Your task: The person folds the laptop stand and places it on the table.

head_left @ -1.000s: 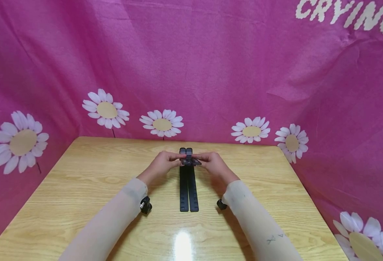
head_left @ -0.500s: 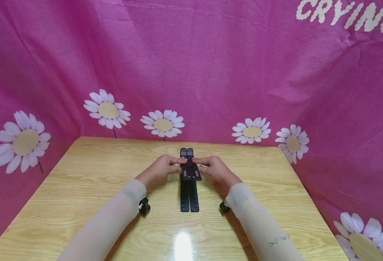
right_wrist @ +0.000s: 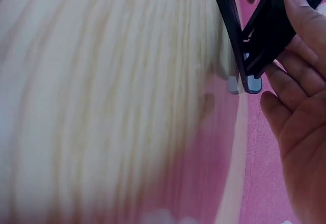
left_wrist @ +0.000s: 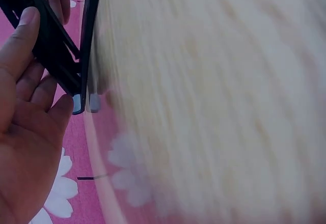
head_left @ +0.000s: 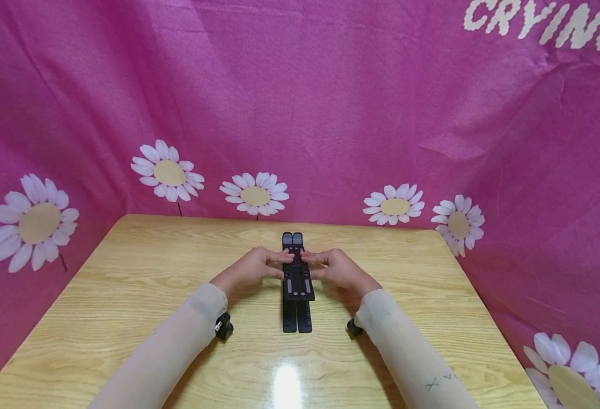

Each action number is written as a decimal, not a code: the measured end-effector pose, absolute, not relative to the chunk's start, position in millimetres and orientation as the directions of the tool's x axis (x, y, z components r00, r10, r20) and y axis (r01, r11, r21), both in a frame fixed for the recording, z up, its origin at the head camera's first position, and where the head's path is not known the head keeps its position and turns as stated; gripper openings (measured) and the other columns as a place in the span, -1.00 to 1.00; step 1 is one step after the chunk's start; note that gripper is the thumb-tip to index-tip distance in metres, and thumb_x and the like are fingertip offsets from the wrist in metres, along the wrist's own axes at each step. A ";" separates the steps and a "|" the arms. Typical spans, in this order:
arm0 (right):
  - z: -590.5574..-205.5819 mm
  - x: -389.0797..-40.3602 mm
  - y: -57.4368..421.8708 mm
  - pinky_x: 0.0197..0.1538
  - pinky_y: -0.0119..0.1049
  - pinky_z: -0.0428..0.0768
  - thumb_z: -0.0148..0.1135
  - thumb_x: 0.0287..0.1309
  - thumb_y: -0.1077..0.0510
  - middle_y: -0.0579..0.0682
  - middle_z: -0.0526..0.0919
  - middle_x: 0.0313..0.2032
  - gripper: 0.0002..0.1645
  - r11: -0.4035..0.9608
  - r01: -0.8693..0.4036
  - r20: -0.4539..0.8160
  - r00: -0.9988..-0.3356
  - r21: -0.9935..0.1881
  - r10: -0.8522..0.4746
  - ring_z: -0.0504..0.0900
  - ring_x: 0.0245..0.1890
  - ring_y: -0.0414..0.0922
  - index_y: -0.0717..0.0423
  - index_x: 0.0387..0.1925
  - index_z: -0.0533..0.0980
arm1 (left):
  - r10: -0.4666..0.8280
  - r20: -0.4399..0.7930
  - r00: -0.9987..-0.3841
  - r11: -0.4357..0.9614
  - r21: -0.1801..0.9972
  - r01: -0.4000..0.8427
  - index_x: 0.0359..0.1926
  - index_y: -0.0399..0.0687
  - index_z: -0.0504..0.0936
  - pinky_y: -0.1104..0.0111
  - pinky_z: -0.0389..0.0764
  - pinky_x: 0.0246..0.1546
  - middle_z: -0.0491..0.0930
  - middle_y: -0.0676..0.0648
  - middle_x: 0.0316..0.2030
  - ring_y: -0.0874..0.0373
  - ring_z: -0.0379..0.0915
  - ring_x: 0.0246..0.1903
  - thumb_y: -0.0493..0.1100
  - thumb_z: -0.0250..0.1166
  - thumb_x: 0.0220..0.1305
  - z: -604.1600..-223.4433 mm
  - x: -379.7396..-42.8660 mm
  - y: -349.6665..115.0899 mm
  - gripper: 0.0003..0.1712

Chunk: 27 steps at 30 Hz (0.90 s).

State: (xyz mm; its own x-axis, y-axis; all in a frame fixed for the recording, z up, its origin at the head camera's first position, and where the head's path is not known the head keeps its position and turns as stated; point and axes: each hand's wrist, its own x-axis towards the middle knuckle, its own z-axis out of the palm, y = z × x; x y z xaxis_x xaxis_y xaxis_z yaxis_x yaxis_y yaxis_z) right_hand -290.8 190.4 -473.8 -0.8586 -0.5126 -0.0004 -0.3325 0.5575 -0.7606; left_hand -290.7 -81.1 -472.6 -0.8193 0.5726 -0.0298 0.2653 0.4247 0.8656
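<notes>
A black folding laptop stand [head_left: 300, 291] lies lengthwise near the back of the table. Two flat legs form its base [head_left: 290, 324], and a hinged upper section slants over them, leaving a wedge-shaped gap in both wrist views. My left hand [head_left: 254, 264] pinches the upper section from the left, thumb on its face and fingers behind. From the right, my right hand [head_left: 339, 269] grips it the same way, its thumb [right_wrist: 300, 7] on the face. Grey pads [right_wrist: 253, 84] show at the stand's far end, by the hinge.
The wooden table [head_left: 151, 295] reflects light near its front. Pink cloth [head_left: 320, 113] with printed daisies hangs behind the table and along both sides. A small black device [head_left: 223, 326] is strapped at my left wrist, and another [head_left: 353, 328] at the right.
The stand's upper section has swung down toward me, from nearly edge-on to lying low over the base legs. Both hands keep their hold and have shifted slightly nearer; the base stays put.
</notes>
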 end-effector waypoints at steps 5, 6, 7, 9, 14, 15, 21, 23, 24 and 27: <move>-473.3 -289.4 190.2 0.49 -0.11 0.31 0.49 0.19 0.11 -0.25 0.52 0.34 -0.38 0.567 -0.328 -0.041 -0.840 -0.756 -0.541 0.35 0.46 -0.14 -0.10 0.29 0.56 | 0.586 -0.029 -0.810 0.453 0.840 0.298 0.28 0.15 0.63 0.15 0.14 0.54 0.38 0.05 0.43 0.14 0.18 0.50 -0.10 0.51 0.19 -474.2 -288.8 -80.6 -0.39; -472.9 -288.7 189.9 0.50 -0.11 0.29 0.50 0.17 0.12 -0.28 0.51 0.34 -0.36 0.570 -0.320 -0.052 -0.840 -0.757 -0.540 0.34 0.47 -0.14 -0.09 0.29 0.56 | 0.591 -0.025 -0.806 0.455 0.836 0.308 0.28 0.14 0.63 0.16 0.14 0.54 0.38 0.04 0.43 0.13 0.18 0.50 -0.11 0.52 0.18 -475.2 -288.8 -80.6 -0.39; -472.8 -288.1 189.7 0.51 -0.10 0.28 0.51 0.16 0.12 -0.30 0.51 0.35 -0.35 0.572 -0.319 -0.058 -0.838 -0.755 -0.543 0.32 0.48 -0.14 -0.08 0.30 0.55 | 0.596 -0.020 -0.803 0.456 0.831 0.317 0.28 0.13 0.64 0.16 0.14 0.53 0.37 0.03 0.44 0.13 0.17 0.50 -0.12 0.53 0.17 -475.9 -288.7 -80.6 -0.38; -472.7 -286.6 189.4 0.52 -0.08 0.25 0.53 0.12 0.11 -0.32 0.49 0.36 -0.31 0.579 -0.321 -0.064 -0.835 -0.749 -0.546 0.31 0.48 -0.12 -0.06 0.31 0.54 | 0.607 -0.012 -0.795 0.462 0.819 0.341 0.28 0.10 0.64 0.18 0.16 0.53 0.37 0.02 0.44 0.12 0.17 0.50 -0.15 0.53 0.15 -477.3 -288.6 -80.3 -0.37; -473.6 -283.8 189.0 0.50 -0.08 0.29 0.51 0.12 0.17 -0.26 0.43 0.41 -0.27 0.585 -0.366 -0.053 -0.815 -0.724 -0.577 0.30 0.49 -0.07 0.02 0.34 0.50 | 0.623 -0.008 -0.782 0.485 0.789 0.378 0.28 0.07 0.63 0.17 0.22 0.50 0.39 -0.02 0.43 0.09 0.18 0.50 -0.22 0.54 0.15 -480.4 -288.2 -79.1 -0.36; -473.9 -283.5 189.0 0.50 -0.09 0.29 0.51 0.13 0.20 -0.25 0.42 0.42 -0.27 0.584 -0.373 -0.052 -0.812 -0.721 -0.582 0.30 0.49 -0.06 0.03 0.34 0.49 | 0.622 -0.010 -0.783 0.491 0.784 0.380 0.28 0.07 0.63 0.18 0.23 0.50 0.39 -0.01 0.42 0.10 0.19 0.50 -0.22 0.54 0.14 -480.4 -287.9 -78.7 -0.36; -475.0 -280.1 188.3 0.52 -0.08 0.26 0.50 0.15 0.19 -0.23 0.38 0.45 -0.26 0.620 -0.428 -0.050 -0.796 -0.657 -0.603 0.27 0.51 -0.05 0.02 0.36 0.48 | 0.612 -0.035 -0.790 0.526 0.764 0.374 0.28 0.09 0.63 0.17 0.19 0.52 0.43 0.01 0.39 0.11 0.19 0.49 -0.20 0.58 0.09 -479.2 -283.7 -75.7 -0.31; -474.8 -279.0 187.5 0.52 -0.07 0.26 0.50 0.15 0.16 -0.20 0.38 0.46 -0.26 0.638 -0.467 -0.045 -0.785 -0.612 -0.618 0.27 0.51 -0.05 0.03 0.37 0.48 | 0.615 -0.032 -0.788 0.547 0.737 0.397 0.28 0.08 0.62 0.17 0.20 0.52 0.46 0.02 0.37 0.12 0.20 0.49 -0.19 0.60 0.07 -480.0 -283.8 -74.3 -0.29; -474.6 -278.5 187.1 0.51 -0.07 0.27 0.51 0.15 0.15 -0.19 0.38 0.46 -0.26 0.646 -0.482 -0.044 -0.781 -0.592 -0.623 0.28 0.51 -0.05 0.04 0.37 0.48 | 0.617 -0.029 -0.787 0.560 0.719 0.412 0.28 0.08 0.62 0.18 0.21 0.51 0.48 0.03 0.36 0.13 0.21 0.48 -0.19 0.60 0.06 -480.6 -284.2 -73.7 -0.29; -473.5 -277.5 186.1 0.50 -0.05 0.30 0.51 0.15 0.14 -0.16 0.38 0.46 -0.26 0.663 -0.523 -0.037 -0.770 -0.535 -0.637 0.30 0.50 -0.04 0.05 0.36 0.49 | 0.625 -0.016 -0.780 0.593 0.660 0.462 0.28 0.06 0.63 0.20 0.26 0.49 0.53 0.05 0.31 0.15 0.24 0.46 -0.18 0.61 0.05 -481.0 -285.7 -71.8 -0.28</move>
State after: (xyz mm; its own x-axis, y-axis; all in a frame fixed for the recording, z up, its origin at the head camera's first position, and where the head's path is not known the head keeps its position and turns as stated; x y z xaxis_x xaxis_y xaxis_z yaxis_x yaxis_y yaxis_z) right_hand -277.5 186.1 -473.5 -0.7703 -0.6367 -0.0369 -0.5227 0.6635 -0.5353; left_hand -285.7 -71.8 -481.0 -0.7803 0.6252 -0.0156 0.4616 0.5925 0.6602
